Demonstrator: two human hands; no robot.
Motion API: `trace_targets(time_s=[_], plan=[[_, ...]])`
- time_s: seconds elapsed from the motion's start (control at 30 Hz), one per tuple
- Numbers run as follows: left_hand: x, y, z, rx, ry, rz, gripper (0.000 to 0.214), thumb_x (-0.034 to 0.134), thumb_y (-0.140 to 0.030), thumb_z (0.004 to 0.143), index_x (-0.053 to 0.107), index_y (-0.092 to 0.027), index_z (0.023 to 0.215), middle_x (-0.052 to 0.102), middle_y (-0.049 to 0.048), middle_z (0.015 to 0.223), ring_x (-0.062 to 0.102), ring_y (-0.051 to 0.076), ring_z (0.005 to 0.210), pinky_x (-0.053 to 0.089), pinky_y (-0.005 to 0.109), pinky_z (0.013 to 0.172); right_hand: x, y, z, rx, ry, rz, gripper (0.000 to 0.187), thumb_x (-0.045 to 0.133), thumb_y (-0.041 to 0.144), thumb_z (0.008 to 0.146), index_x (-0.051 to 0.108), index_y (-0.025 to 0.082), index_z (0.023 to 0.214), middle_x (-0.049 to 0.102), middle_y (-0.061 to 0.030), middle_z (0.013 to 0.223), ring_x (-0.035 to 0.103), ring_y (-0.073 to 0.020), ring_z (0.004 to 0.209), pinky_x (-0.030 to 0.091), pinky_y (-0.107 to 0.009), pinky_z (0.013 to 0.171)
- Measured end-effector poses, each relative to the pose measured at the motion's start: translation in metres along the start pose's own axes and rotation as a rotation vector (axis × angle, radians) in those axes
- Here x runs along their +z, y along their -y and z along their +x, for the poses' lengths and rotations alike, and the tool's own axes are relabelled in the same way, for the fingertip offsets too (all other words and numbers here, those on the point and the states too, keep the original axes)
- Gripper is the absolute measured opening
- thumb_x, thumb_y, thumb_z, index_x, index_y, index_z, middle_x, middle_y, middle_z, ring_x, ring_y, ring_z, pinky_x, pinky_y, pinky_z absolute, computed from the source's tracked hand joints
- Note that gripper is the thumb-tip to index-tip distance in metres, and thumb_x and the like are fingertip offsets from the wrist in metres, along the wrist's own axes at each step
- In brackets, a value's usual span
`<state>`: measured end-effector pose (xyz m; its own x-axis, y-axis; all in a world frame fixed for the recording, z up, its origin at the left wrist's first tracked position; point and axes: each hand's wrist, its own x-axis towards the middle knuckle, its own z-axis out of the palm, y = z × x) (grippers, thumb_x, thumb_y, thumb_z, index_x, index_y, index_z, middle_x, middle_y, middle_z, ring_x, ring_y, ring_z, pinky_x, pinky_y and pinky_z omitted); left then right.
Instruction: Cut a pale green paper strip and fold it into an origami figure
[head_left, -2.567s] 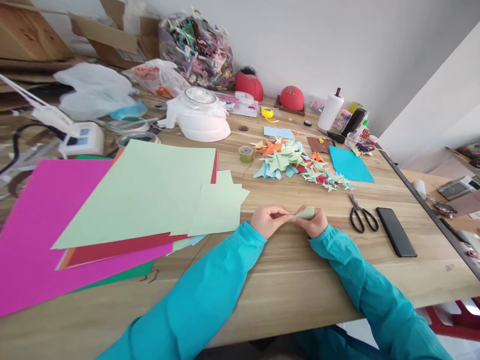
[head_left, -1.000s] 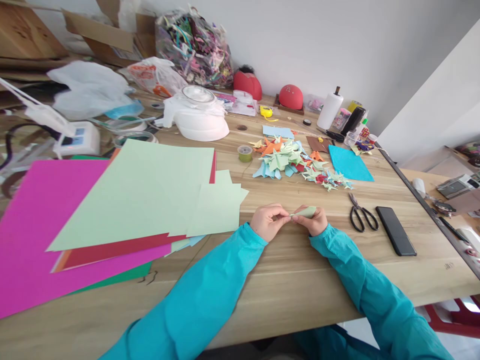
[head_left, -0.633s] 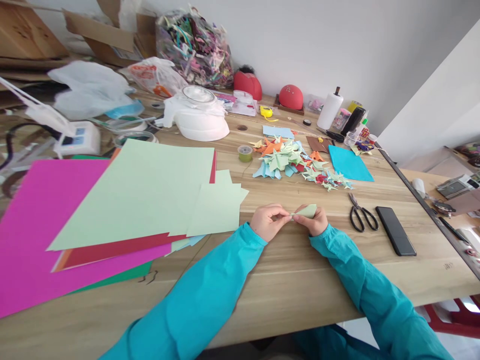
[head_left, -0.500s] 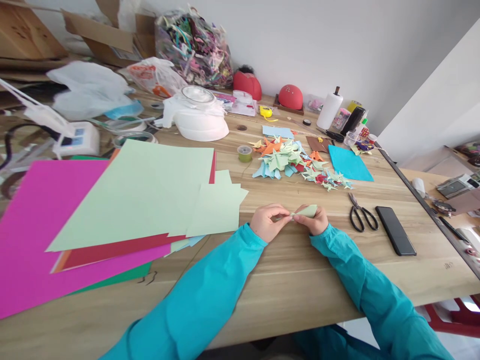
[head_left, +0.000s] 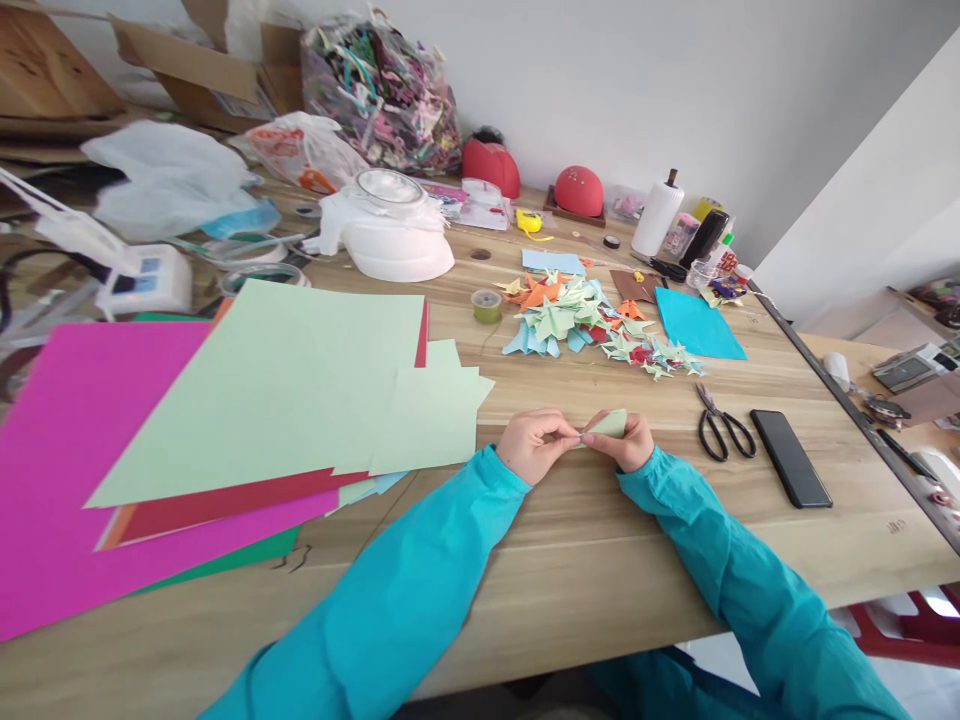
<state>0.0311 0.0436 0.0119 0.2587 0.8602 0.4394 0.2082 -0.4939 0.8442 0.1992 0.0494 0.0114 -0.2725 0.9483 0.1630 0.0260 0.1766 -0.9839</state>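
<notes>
A small piece of pale green folded paper point(head_left: 610, 424) is pinched between the person's two hands, just above the wooden table point(head_left: 585, 580) near its front edge. It looks matt and plain, the same soft green as the large sheet point(head_left: 277, 390) lying to the left; its visible part is a narrow, slanting flap that widens toward the right and thins to a slim tip at the left, where the fingers meet. The rest is hidden by the fingers, so its full shape and the number of folds cannot be told. The left hand point(head_left: 534, 446) has its thumb and forefinger closed together on the tip, its other fingers curled. The right hand point(head_left: 631, 442) grips the wider part, thumb on the near side and fingers bent behind. Beyond the hands lies a heap of folded paper pieces point(head_left: 562, 318) in pale green, orange, light blue and red, many with pointed corners. To the right rest black-handled scissors point(head_left: 724, 425) and, beside them, a dark smartphone point(head_left: 790, 458).
</notes>
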Motion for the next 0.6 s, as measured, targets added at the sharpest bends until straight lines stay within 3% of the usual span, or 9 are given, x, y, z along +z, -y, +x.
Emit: trace_targets(time_s=[0.23, 0.6], plan=[[0.0012, -0.0055, 0.0002, -0.048, -0.024, -0.036, 0.008, 0.061, -0.02, 0.071, 0.063, -0.015, 0.065, 0.061, 0.0035, 0.065, 0.056, 0.012, 0.06, 0.046, 0.022, 0.055, -0.0039, -0.0038, 0.0001, 0.001, -0.009, -0.011, 0.02, 0.073, 0.033, 0.061, 0.067, 0.014, 0.063, 0.059, -0.0002, 0.058, 0.047, -0.0095, 0.051, 0.036, -0.022, 0.048], [0.0012, -0.0073, -0.0002, 0.029, -0.056, 0.032, 0.007, 0.061, -0.018, 0.071, 0.062, -0.016, 0.064, 0.061, 0.0036, 0.065, 0.055, 0.012, 0.059, 0.047, 0.023, 0.056, -0.0028, -0.0015, -0.0003, -0.025, 0.004, -0.023, 0.018, 0.073, 0.032, 0.061, 0.067, 0.015, 0.063, 0.06, -0.0009, 0.06, 0.05, -0.0105, 0.053, 0.038, -0.023, 0.05]])
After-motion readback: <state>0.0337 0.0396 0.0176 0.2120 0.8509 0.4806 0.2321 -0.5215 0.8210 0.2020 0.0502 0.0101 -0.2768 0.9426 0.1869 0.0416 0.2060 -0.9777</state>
